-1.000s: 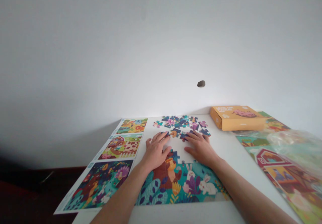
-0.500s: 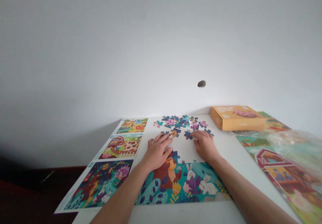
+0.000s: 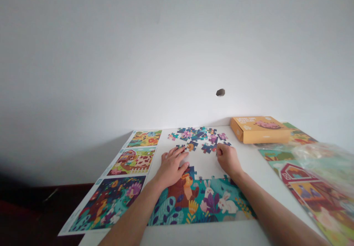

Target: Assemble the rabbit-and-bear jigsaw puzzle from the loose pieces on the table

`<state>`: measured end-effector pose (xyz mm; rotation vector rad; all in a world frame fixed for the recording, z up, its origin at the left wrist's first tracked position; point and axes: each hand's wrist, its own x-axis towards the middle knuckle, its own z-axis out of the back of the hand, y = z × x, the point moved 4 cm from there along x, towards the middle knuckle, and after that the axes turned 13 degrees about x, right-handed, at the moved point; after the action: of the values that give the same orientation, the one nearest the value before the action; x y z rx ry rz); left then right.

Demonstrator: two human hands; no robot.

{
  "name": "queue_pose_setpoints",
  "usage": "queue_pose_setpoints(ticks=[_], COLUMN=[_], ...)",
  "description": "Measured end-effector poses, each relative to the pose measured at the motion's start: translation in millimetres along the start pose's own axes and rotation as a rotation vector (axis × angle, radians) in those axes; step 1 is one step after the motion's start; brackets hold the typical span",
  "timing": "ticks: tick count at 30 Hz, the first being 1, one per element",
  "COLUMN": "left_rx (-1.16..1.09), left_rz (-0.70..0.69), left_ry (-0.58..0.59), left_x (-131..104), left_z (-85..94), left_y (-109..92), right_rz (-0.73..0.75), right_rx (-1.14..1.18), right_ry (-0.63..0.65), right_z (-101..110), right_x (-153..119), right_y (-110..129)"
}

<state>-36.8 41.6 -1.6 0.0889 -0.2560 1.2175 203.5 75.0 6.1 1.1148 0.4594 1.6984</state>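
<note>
Blue jigsaw pieces are lying beside the curled right hand; I can't tell whether its fingers are pinching one. The left hand is resting with fingers loosely spread near another piece. Nearer the person, the part-built puzzle is lying flat on a white table. Loose pieces are spreading toward a pale wall, where a dark hole is showing. Right of them, a yellow box is displaying "LEVEL UP! PUZZLES", near clear plastic.
</note>
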Motion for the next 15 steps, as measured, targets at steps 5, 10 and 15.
queue_pose_setpoints(ticks=[5, 10, 15], left_rx=[-0.119, -0.436, -0.596], left_rz=[-0.055, -0.273, -0.411], left_ry=[-0.158, -0.218, -0.156], left_x=[0.9, 12.3, 50.6], left_z=[19.6, 60.8, 99.9], left_y=[-5.6, -44.9, -93.3], right_rz=[-0.019, 0.035, 0.131], right_rx=[0.104, 0.571, 0.802], right_ry=[-0.058, 0.115, 0.356], right_z=[7.7, 16.0, 16.8], right_x=[-3.5, -0.2, 25.1], right_y=[11.3, 66.2, 130.7])
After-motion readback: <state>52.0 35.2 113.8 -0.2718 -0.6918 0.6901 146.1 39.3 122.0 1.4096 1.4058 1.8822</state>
